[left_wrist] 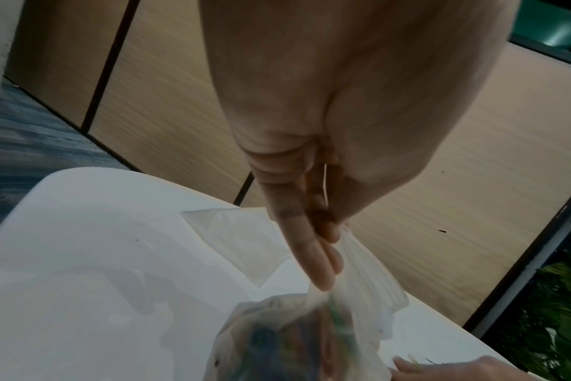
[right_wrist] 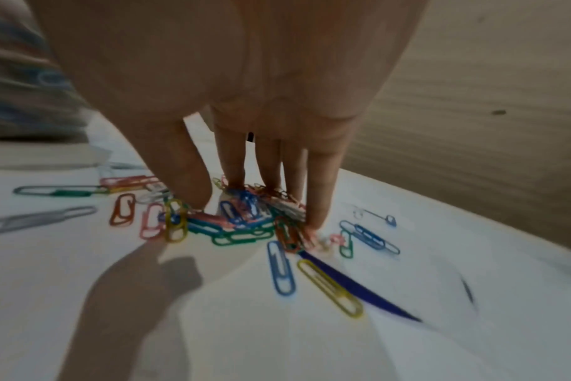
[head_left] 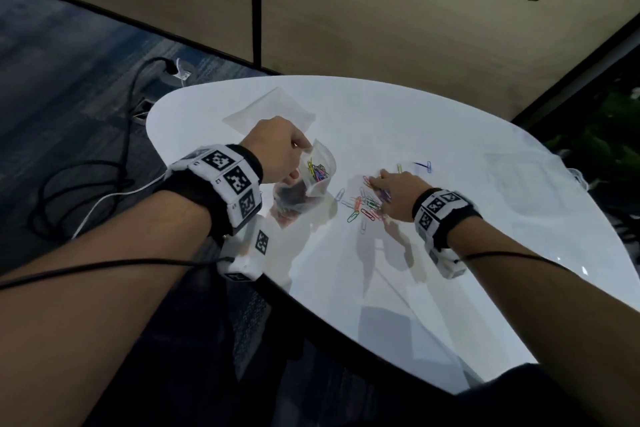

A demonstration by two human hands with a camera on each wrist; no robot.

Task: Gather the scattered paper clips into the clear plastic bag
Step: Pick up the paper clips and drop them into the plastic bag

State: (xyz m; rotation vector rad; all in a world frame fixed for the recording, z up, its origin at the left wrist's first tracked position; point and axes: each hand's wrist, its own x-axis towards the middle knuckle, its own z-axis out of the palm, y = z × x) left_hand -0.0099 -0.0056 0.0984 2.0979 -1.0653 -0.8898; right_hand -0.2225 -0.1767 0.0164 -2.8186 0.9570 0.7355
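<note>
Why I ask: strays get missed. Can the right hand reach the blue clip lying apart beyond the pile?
Probably yes: the blue clip lies on the table just beyond the right hand, only a yellow clip between them.

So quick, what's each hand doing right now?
Left hand: holding the clear plastic bag by its top edge.
Right hand: open, fingers touching the paper clips.

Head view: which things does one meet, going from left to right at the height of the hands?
Black cables on the floor → left hand → clear plastic bag that it pinches → loose paper clips → right hand
</note>
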